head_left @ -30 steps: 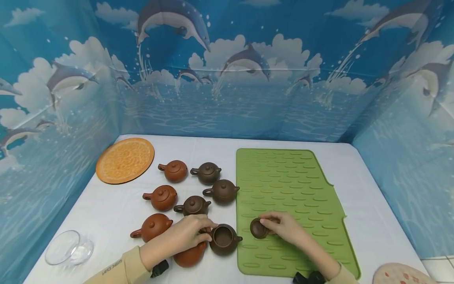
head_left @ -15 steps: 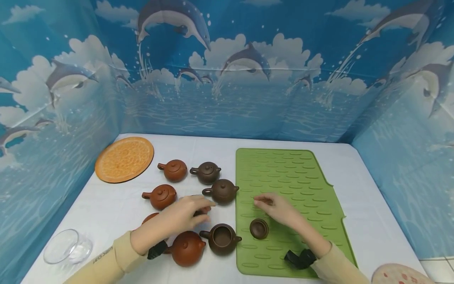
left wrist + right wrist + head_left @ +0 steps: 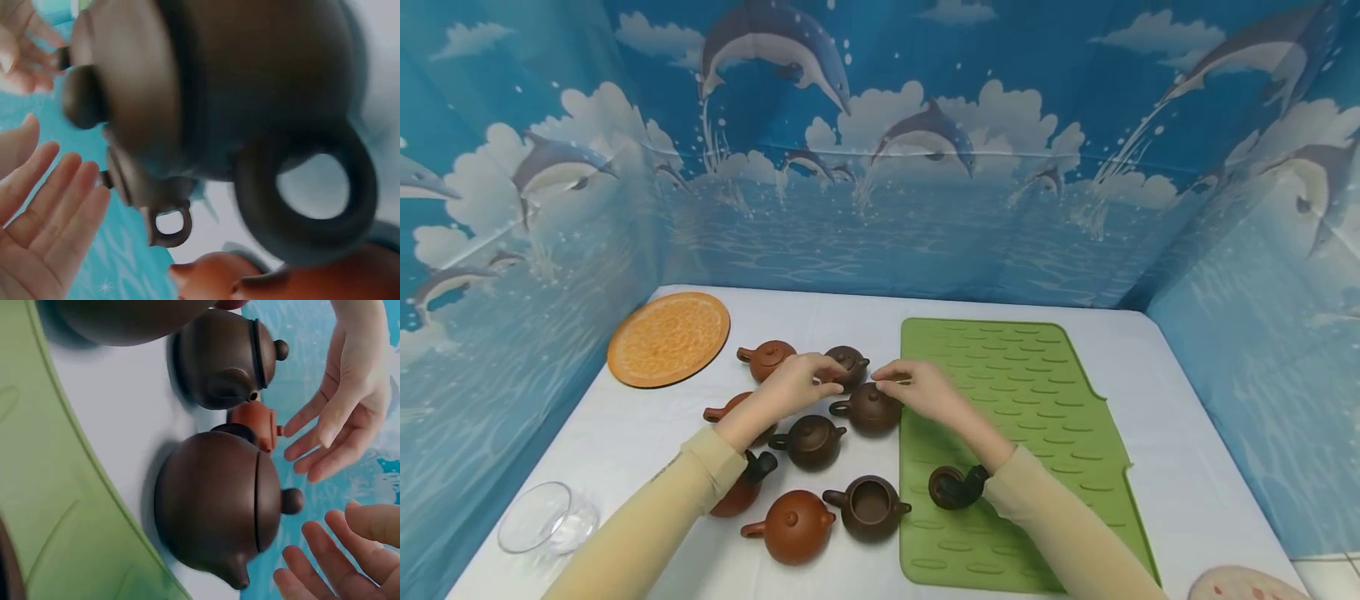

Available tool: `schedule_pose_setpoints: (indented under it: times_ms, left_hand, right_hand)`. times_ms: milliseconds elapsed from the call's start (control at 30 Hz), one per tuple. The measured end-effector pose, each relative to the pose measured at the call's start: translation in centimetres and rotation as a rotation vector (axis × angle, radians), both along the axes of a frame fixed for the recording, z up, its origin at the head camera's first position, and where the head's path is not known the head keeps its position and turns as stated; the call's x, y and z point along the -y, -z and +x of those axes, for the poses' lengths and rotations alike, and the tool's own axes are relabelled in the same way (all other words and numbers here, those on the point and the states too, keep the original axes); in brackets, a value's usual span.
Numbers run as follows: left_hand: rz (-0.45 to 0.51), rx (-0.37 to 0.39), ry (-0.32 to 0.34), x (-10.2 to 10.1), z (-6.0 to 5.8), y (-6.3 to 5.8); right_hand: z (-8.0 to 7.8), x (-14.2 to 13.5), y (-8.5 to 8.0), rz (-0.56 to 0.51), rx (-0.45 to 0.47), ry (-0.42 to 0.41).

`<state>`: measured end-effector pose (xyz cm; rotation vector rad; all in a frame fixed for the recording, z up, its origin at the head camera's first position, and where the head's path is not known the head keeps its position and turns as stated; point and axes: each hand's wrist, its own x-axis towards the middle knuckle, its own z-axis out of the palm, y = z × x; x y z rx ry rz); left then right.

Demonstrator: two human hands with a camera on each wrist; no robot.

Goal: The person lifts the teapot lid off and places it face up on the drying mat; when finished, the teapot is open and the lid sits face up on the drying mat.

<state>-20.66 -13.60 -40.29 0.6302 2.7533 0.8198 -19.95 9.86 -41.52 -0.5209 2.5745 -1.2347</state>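
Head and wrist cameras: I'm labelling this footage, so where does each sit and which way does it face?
Head: worn on the head, facing forward and down at teapots, mat and curtain; left hand, right hand and sleeves show.
Left wrist: on that wrist, facing teapots close up, picture turned sideways; both hands show.
Right wrist: on that wrist, facing teapots and mat edge, also sideways; both hands show.
Shared: both wrist views show teapots, curtain, hands.

Two dark pots (image 3: 874,417) crowd the narrow gap between left hand (image 3: 797,383) and right hand (image 3: 922,390). Between these and the lidless pot (image 3: 871,527), a strip of cloth (image 3: 857,457) lies open. Rightward, the mat (image 3: 1022,400) gives wide, flat passage (the lid (image 3: 937,480), partly hidden by a wrist camera (image 3: 972,483), obstructs its near-left part).
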Motion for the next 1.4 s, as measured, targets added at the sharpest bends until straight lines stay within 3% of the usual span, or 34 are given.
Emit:
schedule_pose_setpoints:
  times_ms: [167, 300, 567, 1000, 1133, 1233, 1400]
  left_hand:
    - [-0.049, 0.092, 0.008, -0.6, -0.6, 1.3]
    - [-0.07, 0.113, -0.003, -1.1, -0.6, 1.9]
    - [-0.083, 0.077, 0.023, -1.7, -0.7, 2.5]
    - [-0.066, 0.054, -0.014, -1.6, -0.6, 3.2]
    - [-0.07, 0.044, -0.038, -1.7, -0.5, 3.3]
    - [-0.071, 0.061, -0.064, -1.9, -0.4, 3.2]
    - [-0.063, 0.077, -0.081, -2.0, -0.3, 3.2]
  right_hand:
    - [-0.6, 1.2, 0.8, 0.007, -0.019, -0.042]
    - [-0.7, 1.6, 1.1, 0.031, -0.025, -0.033]
    - [-0.8, 1.7, 1.3, 0.065, -0.049, -0.038]
    - [-0.9, 1.3, 1.2, 0.064, -0.061, -0.058]
    - [-1.3, 0.7, 1.4, -0.027, -0.001, -0.056]
    - [-1.3, -0.3, 1.5, -0.105, 0.09, -0.005]
    - [-0.8, -2.9, 2.2, -0.335, 0.314, 0.079]
